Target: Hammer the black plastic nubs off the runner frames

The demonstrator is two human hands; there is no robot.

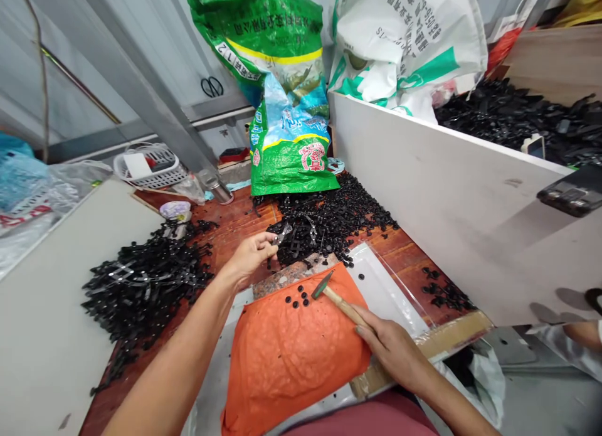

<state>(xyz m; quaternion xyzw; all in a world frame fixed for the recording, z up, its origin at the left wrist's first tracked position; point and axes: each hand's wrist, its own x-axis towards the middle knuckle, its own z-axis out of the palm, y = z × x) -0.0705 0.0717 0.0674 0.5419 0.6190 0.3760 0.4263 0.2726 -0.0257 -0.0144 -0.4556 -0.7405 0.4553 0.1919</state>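
My right hand (392,342) is wrapped round the wooden handle of a small hammer (343,304), whose metal head is over the orange cloth (296,348). Several small black round caps (296,297) lie near the top of that cloth. Beyond them my left hand (251,255) pinches a thin black strip-like part (283,234) between thumb and fingers; its exact kind is too small to make out. Just past the fingertips is a heap of small black parts (338,201). A speckled stone slab (282,279) shows at the cloth's far edge.
A pile of black linked parts (145,279) lies to the left. A green sack (294,154) stands behind the heap. On the right, a white board (437,166) walls off a bin of black pieces (522,116). A basket (153,169) and a metal cup (219,188) are at the back left.
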